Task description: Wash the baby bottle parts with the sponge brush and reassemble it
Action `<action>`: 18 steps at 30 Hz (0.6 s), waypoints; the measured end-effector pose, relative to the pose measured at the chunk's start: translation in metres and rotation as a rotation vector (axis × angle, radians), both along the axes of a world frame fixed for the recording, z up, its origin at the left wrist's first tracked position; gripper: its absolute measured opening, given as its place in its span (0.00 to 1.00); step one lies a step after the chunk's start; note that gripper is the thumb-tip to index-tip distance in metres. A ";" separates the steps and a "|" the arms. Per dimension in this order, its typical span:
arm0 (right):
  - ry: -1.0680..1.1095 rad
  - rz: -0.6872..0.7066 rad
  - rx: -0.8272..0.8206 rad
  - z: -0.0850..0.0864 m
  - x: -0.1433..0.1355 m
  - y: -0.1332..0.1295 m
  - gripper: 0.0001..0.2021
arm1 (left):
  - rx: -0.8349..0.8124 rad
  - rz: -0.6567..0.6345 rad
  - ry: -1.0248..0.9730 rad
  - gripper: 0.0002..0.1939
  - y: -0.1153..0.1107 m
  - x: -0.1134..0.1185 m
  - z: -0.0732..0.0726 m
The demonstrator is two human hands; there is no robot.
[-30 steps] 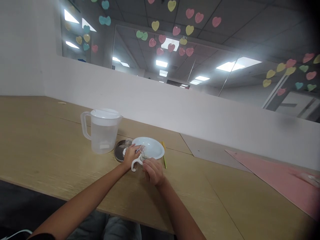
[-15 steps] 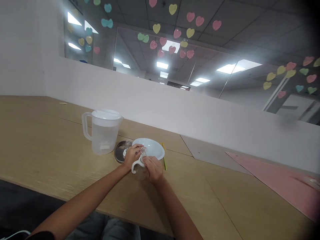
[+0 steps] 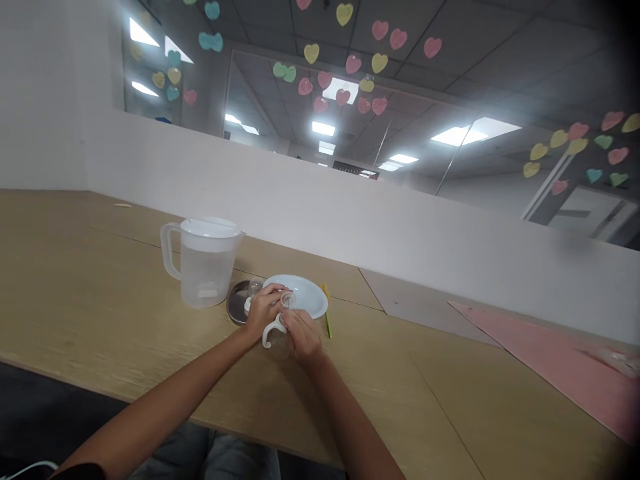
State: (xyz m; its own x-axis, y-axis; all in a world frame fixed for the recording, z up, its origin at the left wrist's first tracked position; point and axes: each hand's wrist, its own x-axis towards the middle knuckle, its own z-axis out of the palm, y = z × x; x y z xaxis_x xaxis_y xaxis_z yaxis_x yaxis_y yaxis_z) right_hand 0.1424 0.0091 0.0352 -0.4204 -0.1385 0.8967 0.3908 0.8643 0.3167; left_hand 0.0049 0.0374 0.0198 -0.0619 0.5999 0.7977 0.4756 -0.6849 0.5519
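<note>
My left hand (image 3: 264,310) has its fingers closed round a small clear round piece (image 3: 288,299) above the near edge of a white oval bowl (image 3: 313,299). Just to the right, my right hand (image 3: 301,333) pinches at the top of a clear bottle (image 3: 278,343) with a white curved handle (image 3: 270,331); exactly what its fingertips grip is too small to make out. Left of my left hand lies a round metal tray (image 3: 235,304) holding a clear dome-shaped piece (image 3: 255,287) and a small white part (image 3: 247,305).
A lidded translucent pitcher (image 3: 207,267) stands left of the metal tray. A thin yellow-green stick (image 3: 328,320) lies right of the bowl. Farther right is a pink sheet (image 3: 550,360) with a clear plastic item (image 3: 617,362). A white wall (image 3: 350,220) runs behind the table.
The fingertips of my right hand have moved slightly up and left, closer to the clear round piece. The camera view has shifted a little.
</note>
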 end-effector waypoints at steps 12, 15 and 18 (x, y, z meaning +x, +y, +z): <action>0.016 -0.172 -0.199 0.008 -0.003 0.002 0.13 | 0.007 -0.039 -0.038 0.12 -0.005 0.006 0.003; 0.027 -0.228 -0.206 0.008 -0.004 0.002 0.14 | 0.002 -0.015 -0.063 0.13 -0.006 0.008 0.003; 0.071 -0.280 -0.213 0.010 -0.002 0.005 0.13 | -0.016 0.002 -0.067 0.12 -0.006 0.008 0.002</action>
State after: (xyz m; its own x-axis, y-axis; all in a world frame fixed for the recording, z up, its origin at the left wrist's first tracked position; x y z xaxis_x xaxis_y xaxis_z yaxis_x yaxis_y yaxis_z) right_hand 0.1405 0.0144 0.0451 -0.3512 0.1664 0.9214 0.6364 0.7642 0.1046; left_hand 0.0128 0.0315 0.0220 -0.1159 0.6122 0.7821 0.4391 -0.6747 0.5932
